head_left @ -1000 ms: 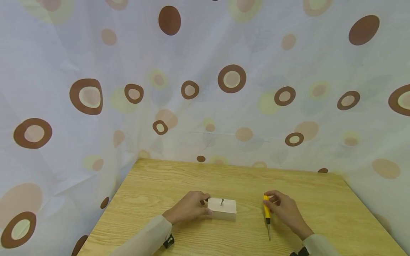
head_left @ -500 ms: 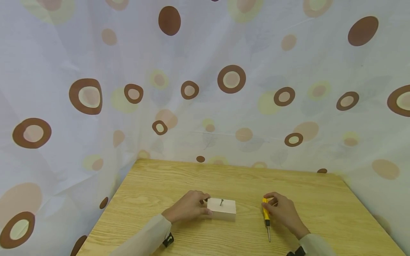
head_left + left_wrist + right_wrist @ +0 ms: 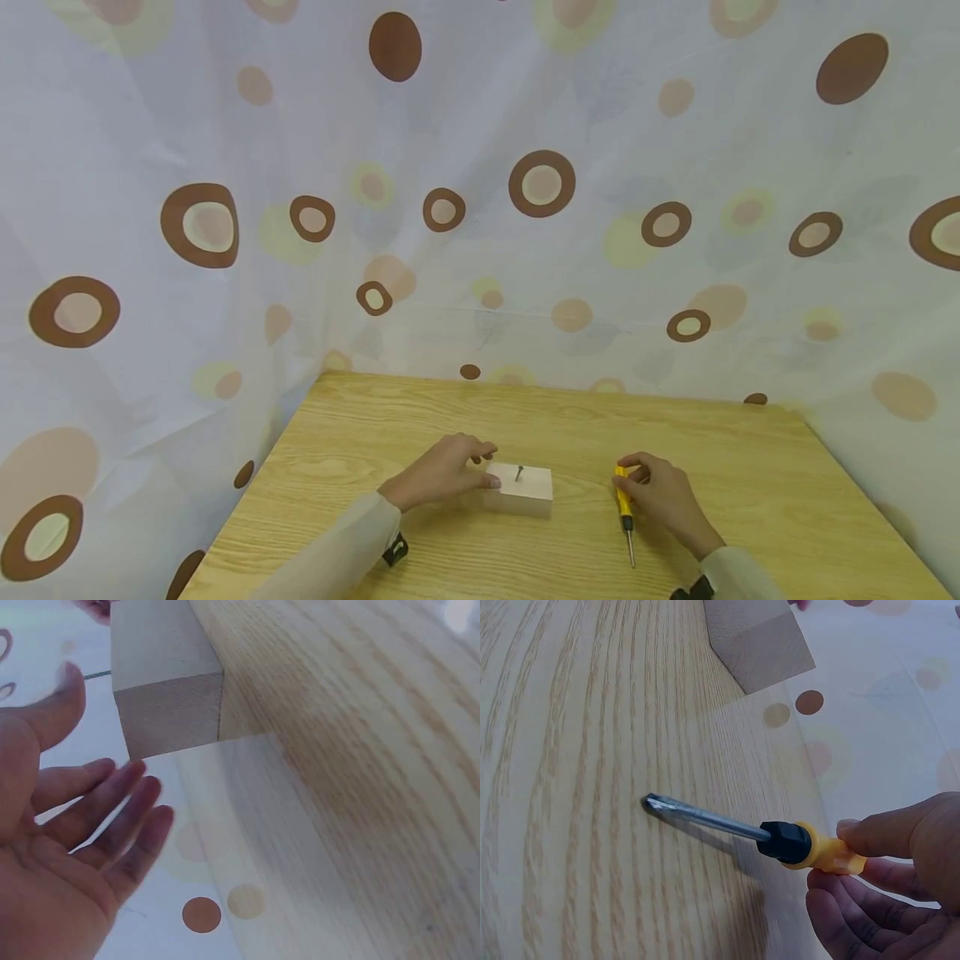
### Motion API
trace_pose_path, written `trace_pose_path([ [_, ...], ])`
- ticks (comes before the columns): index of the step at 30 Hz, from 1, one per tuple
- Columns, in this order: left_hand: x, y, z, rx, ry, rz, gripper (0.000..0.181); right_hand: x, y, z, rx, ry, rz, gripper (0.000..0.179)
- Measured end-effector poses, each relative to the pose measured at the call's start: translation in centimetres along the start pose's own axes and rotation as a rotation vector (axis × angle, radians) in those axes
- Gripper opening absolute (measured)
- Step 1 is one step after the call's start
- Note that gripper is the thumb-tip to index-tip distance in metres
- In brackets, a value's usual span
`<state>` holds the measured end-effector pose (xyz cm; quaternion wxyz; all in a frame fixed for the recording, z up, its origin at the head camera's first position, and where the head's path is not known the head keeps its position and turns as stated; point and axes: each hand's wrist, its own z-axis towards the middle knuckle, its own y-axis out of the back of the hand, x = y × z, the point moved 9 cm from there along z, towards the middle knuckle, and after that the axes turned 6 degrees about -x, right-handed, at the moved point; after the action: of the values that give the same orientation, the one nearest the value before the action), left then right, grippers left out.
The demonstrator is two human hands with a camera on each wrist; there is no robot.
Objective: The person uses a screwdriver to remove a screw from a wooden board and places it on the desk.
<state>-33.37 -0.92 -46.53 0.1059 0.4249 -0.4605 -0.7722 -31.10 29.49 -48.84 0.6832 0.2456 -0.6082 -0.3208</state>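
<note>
A pale wooden block (image 3: 528, 505) lies on the table with a screw (image 3: 519, 473) standing from its top, leaning slightly. Beside its left end is my left hand (image 3: 442, 473), fingers loosely spread and the thumb overlapping the block's near left corner in the head view. The left wrist view shows this hand (image 3: 67, 840) with nothing in its fingers, short of the block's end face (image 3: 171, 716). To the right of the block, my right hand (image 3: 670, 502) pinches the yellow handle of a screwdriver (image 3: 624, 502) between thumb and fingers. Its cross-shaped tip (image 3: 654, 802) points down toward the table.
The wood-grain table (image 3: 420, 408) runs back to a white curtain (image 3: 480, 250) with brown and beige circles, which also hangs at the left and right sides. Dark straps (image 3: 395, 550) sit at both wrists, below light sleeves (image 3: 337, 542).
My left hand has let go of the block's left end and risen slightly, its fingers spreading. The right hand and screwdriver have shifted only a little; the block stays in place.
</note>
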Motion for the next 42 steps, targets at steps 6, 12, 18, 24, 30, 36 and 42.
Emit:
trace_pose_path([
  [6,-2.3,0.8,1.2,-0.096,-0.146,0.043,0.043,-0.1,0.1,0.1,-0.006,0.012,-0.021,0.034],
  [12,-4.1,0.2,1.9,-0.108,-0.244,0.013,0.03,-0.2,-0.2,0.1,0.002,0.018,-0.024,0.035],
  [18,-4.3,-0.4,2.1,-0.107,-0.26,-0.012,0.018,-0.3,-0.4,0.2,0.004,0.015,-0.031,0.036],
  [24,-4.3,-0.3,2.1,-0.112,-0.26,-0.02,0.015,-0.5,-0.3,0.1,0.011,0.016,-0.028,0.035],
  [30,-4.3,-0.6,2.3,-0.116,-0.276,0.0,0.014,-0.2,-0.2,0.0,0.015,0.012,-0.015,0.035],
  [36,-4.3,-0.8,2.4,-0.114,-0.265,0.014,0.011,-0.2,-0.2,-0.1,0.016,0.012,-0.008,0.035],
  [42,-4.1,-0.9,2.4,-0.11,-0.235,0.013,0.009,-0.4,-0.1,-0.1,0.017,0.003,-0.006,0.035],
])
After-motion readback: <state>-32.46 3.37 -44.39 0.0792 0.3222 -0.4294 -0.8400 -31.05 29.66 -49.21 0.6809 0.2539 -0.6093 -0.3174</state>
